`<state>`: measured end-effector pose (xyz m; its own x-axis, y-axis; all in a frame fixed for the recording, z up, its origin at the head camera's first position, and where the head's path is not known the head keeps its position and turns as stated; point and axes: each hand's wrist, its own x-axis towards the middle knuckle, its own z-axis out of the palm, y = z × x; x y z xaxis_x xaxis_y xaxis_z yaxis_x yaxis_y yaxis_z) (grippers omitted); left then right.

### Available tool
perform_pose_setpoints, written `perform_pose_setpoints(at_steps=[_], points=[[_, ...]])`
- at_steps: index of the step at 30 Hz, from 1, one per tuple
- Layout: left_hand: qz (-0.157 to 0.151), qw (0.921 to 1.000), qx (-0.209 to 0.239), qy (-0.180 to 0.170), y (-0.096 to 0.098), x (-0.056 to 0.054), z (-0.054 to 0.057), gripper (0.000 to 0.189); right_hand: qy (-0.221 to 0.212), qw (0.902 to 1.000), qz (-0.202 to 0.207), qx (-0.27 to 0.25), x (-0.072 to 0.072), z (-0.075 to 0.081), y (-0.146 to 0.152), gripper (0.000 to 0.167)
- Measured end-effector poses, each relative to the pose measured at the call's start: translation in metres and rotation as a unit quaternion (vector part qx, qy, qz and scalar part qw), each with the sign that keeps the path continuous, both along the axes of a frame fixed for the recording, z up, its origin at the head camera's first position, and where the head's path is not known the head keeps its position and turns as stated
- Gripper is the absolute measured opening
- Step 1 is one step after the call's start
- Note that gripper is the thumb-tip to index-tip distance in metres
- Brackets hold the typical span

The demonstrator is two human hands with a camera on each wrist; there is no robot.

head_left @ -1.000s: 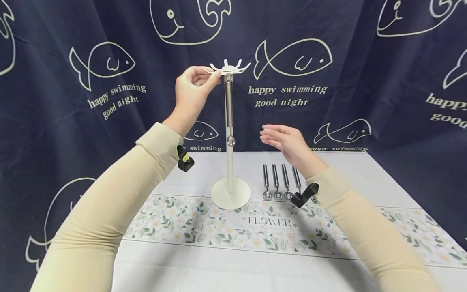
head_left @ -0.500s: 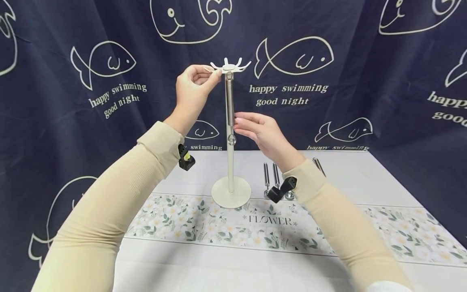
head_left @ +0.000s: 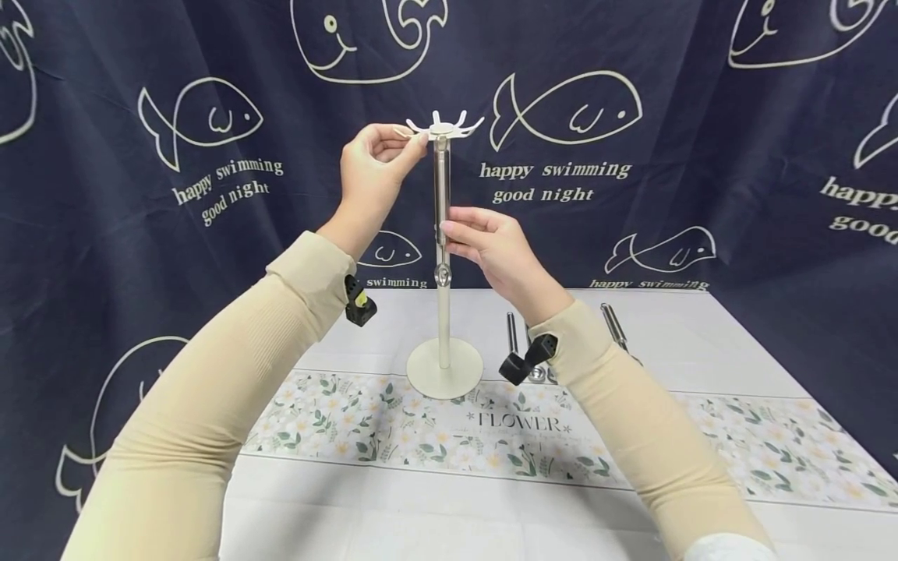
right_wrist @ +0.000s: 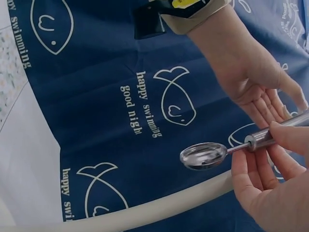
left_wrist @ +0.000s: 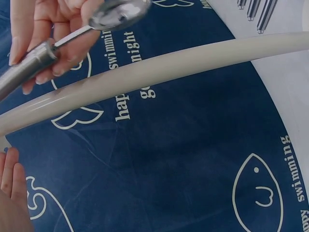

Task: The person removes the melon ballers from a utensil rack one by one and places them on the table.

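Note:
A white stand [head_left: 444,319] rises from a round base and ends in a ring of upturned hooks [head_left: 443,129]. My left hand [head_left: 375,167] pinches one hook on the left side. From the front of the ring hangs a steel scoop [head_left: 442,187], handle up, its small oval bowl [right_wrist: 203,156] downward. My right hand [head_left: 494,249] holds the lower end of the scoop's handle between thumb and fingers, as the right wrist view also shows. In the left wrist view the scoop passes in front of the right fingers, beside the pole [left_wrist: 145,67].
Several more steel scoops [head_left: 613,323] lie on the white table [head_left: 351,514] right of the base, partly hidden behind my right forearm. A floral runner [head_left: 316,425] crosses the table. Dark blue cloth [head_left: 316,195] with fish drawings hangs behind.
My right hand has come left and slightly up from open air to the hanging scoop and now grips its handle. The scoop's bowl has turned a little. My left hand stays on the hook.

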<state>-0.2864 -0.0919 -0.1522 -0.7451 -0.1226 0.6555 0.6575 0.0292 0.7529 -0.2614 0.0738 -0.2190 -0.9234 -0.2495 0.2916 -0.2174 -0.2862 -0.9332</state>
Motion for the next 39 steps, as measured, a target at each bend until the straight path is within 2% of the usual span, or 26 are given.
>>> perform_pose_setpoints(at_steps=[8,16,23,31,39], points=[[-0.001,1.0000,0.005,-0.001,0.001,-0.001,0.000,0.016,0.025,0.9995,0.005,-0.020,0.005,0.003,0.001,0.015],[-0.013,0.9999,0.008,0.004,0.002,-0.003,0.000,0.017,0.029,0.9986,0.014,-0.041,0.012,0.005,0.000,0.014],[-0.006,0.9999,0.009,-0.002,0.002,-0.001,-0.001,0.017,0.035,0.9985,0.020,-0.038,0.017,0.006,0.003,0.016],[-0.005,0.9999,0.010,0.001,0.001,0.000,-0.003,0.016,0.032,0.9990,0.000,-0.031,0.018,0.001,0.017,0.021],[-0.004,0.9999,0.011,0.007,0.001,-0.004,-0.003,0.016,0.016,0.9988,-0.029,-0.035,0.019,-0.004,0.039,0.015]])
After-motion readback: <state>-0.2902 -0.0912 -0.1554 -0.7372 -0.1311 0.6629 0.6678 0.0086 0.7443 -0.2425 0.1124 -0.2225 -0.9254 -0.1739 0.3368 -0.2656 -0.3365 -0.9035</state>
